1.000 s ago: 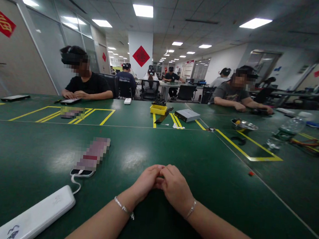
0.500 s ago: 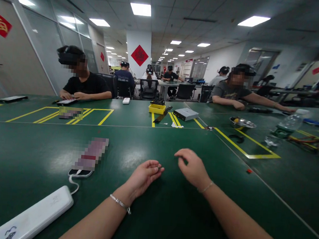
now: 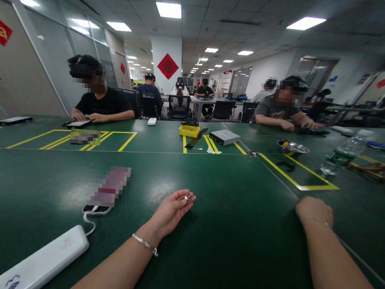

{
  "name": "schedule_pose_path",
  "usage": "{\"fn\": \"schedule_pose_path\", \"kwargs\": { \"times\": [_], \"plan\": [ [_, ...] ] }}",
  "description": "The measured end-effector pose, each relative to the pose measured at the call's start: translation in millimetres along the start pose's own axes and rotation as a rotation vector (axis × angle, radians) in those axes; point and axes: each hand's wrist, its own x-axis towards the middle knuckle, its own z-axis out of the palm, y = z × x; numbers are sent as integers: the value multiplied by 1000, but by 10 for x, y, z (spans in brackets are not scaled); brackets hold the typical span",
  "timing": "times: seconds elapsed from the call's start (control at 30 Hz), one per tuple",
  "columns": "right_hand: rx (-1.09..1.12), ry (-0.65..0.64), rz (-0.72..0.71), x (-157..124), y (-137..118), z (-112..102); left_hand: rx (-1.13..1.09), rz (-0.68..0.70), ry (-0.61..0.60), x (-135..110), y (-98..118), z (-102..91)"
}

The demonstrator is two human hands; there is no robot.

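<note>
My left hand (image 3: 171,209) rests palm up on the green table (image 3: 231,239), its fingertips pinched on a small silver part (image 3: 186,197). My right hand (image 3: 313,210) lies far to the right on the table, knuckles up; its fingers are hidden behind the back of the hand. A small red bit that lay there in the earlier frames is out of sight now, where my right hand lies. A silver bracelet (image 3: 145,245) is on my left wrist.
A phone (image 3: 108,191) is cabled to a white power bank (image 3: 36,263) at my left. Farther off stand a yellow bin (image 3: 189,131), a grey box (image 3: 224,137), a metal dish (image 3: 293,148) and a water bottle (image 3: 343,156). Other people sit across the table.
My hands, joined a second ago, have parted. My right hand has swept to the right across the table. My left hand has stayed, turned palm up with the small part.
</note>
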Motion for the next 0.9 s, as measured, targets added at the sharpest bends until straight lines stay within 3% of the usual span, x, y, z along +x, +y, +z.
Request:
{"fn": "schedule_pose_path", "kwargs": {
  "times": [0.13, 0.3, 0.37, 0.5, 0.6, 0.73, 0.9],
  "plan": [
    [63, -49, 94, -63, -206, -108, -6, -16, -3, -2, 9, -1],
    [715, -237, 137, -399, -891, -67, 23, -48, -23, -10, 8, 23],
    [939, -429, 133, -640, -1226, 11, 28, -53, -26, -8, 5, 24],
    [1437, -924, 292, -1184, -1770, 88, 5, -47, -40, 7, 0, 8],
    [1496, -1152, 292, -1524, -2020, 98, -16, -37, -70, 17, -2, -5],
    [1545, -1160, 256, -1761, -2170, 177, -23, -34, -81, 13, -3, -4],
    [1621, -1106, 231, -1786, -2133, 281, -7, 21, -111, 1, -18, -1]
  ]
}}
